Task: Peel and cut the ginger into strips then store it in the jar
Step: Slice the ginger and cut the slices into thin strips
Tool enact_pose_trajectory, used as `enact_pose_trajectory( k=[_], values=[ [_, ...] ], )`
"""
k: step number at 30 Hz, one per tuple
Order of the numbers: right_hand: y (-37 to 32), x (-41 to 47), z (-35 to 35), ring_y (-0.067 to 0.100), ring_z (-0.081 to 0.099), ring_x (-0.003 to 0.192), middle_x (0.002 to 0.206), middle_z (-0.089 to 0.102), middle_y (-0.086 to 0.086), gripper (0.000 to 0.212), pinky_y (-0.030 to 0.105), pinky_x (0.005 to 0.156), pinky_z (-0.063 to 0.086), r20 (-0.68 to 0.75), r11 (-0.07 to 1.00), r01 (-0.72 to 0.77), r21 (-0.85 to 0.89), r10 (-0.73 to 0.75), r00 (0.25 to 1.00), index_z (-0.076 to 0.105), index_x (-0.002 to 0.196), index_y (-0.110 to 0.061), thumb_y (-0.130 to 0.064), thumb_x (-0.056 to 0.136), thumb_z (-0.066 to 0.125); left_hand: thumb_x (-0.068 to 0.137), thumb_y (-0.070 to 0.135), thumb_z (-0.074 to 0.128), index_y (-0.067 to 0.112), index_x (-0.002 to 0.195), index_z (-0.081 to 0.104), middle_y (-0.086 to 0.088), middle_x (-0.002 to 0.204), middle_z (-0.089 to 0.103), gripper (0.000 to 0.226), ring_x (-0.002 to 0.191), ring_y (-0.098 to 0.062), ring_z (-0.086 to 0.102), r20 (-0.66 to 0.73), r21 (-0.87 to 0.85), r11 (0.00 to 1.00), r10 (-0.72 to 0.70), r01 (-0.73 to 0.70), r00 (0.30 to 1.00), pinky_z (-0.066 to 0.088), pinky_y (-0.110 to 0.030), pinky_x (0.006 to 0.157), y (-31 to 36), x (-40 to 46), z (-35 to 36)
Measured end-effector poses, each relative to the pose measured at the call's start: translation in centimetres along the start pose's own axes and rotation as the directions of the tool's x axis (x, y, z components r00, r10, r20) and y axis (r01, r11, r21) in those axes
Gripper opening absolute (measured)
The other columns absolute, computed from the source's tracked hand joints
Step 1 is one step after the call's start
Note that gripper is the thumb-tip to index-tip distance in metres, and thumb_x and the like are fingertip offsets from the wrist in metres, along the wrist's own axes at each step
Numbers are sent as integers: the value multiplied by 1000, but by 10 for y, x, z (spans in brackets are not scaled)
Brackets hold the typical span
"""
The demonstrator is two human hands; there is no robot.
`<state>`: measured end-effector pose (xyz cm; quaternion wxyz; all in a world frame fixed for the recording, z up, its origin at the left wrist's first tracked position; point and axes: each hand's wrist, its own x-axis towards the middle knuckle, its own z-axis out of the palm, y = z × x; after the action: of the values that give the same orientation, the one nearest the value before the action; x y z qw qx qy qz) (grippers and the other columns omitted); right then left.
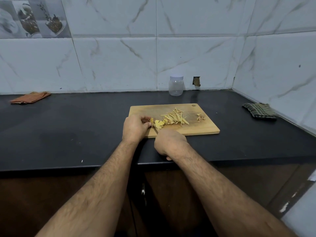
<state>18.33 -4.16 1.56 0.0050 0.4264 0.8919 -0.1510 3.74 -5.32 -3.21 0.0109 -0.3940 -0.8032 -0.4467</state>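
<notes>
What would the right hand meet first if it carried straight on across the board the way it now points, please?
Probably the ginger piece that the left hand steadies on the cutting board. The right hand points up and left towards it; its knife is barely visible, so depth is uncertain.

Ginger strips (174,116) lie on the board (201,127), jar (176,86) behind it.

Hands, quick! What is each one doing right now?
Left hand: pinches the uncut ginger piece on the cutting board.
Right hand: curled round the knife, whose handle is mostly hidden.
</notes>
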Motion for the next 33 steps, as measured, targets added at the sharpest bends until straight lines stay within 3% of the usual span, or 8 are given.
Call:
enact_pose_trajectory(
  k=[4, 8, 13, 16, 18, 22, 29, 33],
  values=[
    [8, -7, 2, 25, 68, 87, 87, 61, 6, 11, 38, 80, 59, 12, 999, -37, 4, 37, 999, 54, 85, -11, -14, 95, 50, 84, 18, 78, 25, 102, 78, 12, 92, 75, 20, 85, -1, 66, 4, -23, 1000, -4, 4, 1000, 51, -17, 81, 1, -3, 0],
    [12, -11, 4, 26, 68, 92, 104, 66, 9, 19, 39, 82, 59, 10, 999, -43, 1, 43, 999, 62, 108, -11, -14, 96, 48, 85, 18, 78, 25, 103, 77, 13, 91, 73, 19, 85, -1, 66, 1, -31, 999, -18, 18, 1000, 49, -16, 79, 2, -3, 0],
    [14, -2, -1, 24, 69, 83, 82, 61, 5, 11, 35, 75, 59, 6, 998, -39, 52, 39, 999, 56, 89, -11, -13, 95, 47, 85, 18, 76, 23, 104, 76, 14, 86, 70, 20, 88, -4, 67, 1, -31, 999, -23, 23, 1000, 52, -20, 85, 0, -3, 1],
    [15, 5, -4, 18, 64, 54, 72, 65, 5, 17, 23, 51, 49, 29, 994, -54, 96, 52, 998, 58, 85, -8, -14, 96, 46, 85, 18, 76, 23, 105, 76, 12, 90, 72, 21, 89, -4, 67, 5, -26, 999, -23, 23, 1000, 53, -22, 86, 0, -2, 1],
    [15, 8, -3, 16, 59, 46, 72, 66, 5, 19, 20, 43, 40, 40, 990, -60, 125, 55, 998, 57, 85, -8, -16, 97, 44, 86, 19, 75, 23, 106, 76, 11, 94, 74, 21, 89, -4, 67, 9, -34, 999, -25, 26, 1000, 53, -22, 85, 0, -2, 2],
    [15, 12, -2, 14, 58, 43, 77, 65, 3, 20, 18, 41, 37, 29, 986, -28, 167, 23, 999, 52, 81, -12, -20, 97, 43, 86, 21, 75, 25, 107, 76, 13, 94, 73, 22, 91, -4, 67, 16, -39, 999, -21, 22, 1000, 53, -24, 87, 1, -3, 2],
    [18, 25, 0, 14, 52, 35, 58, 60, 6, 22, 20, 42, 39, 107, 951, 22, 308, -58, 993, 55, 82, -5, -13, 95, 39, 86, 26, 73, 32, 104, 77, 14, 96, 74, 19, 90, -4, 66, -16, -67, 996, -60, 59, 998, 47, -19, 73, 2, -4, -1],
    [21, 27, -1, 14, 47, 34, 53, 56, 6, 24, 18, 41, 35, 142, 925, 14, 379, -73, 987, 57, 84, -7, -17, 95, 37, 85, 27, 71, 33, 101, 78, 14, 97, 74, 18, 93, -7, 66, -11, -16, 999, -42, 42, 999, 49, -22, 77, 3, -5, -2]
  ],
)
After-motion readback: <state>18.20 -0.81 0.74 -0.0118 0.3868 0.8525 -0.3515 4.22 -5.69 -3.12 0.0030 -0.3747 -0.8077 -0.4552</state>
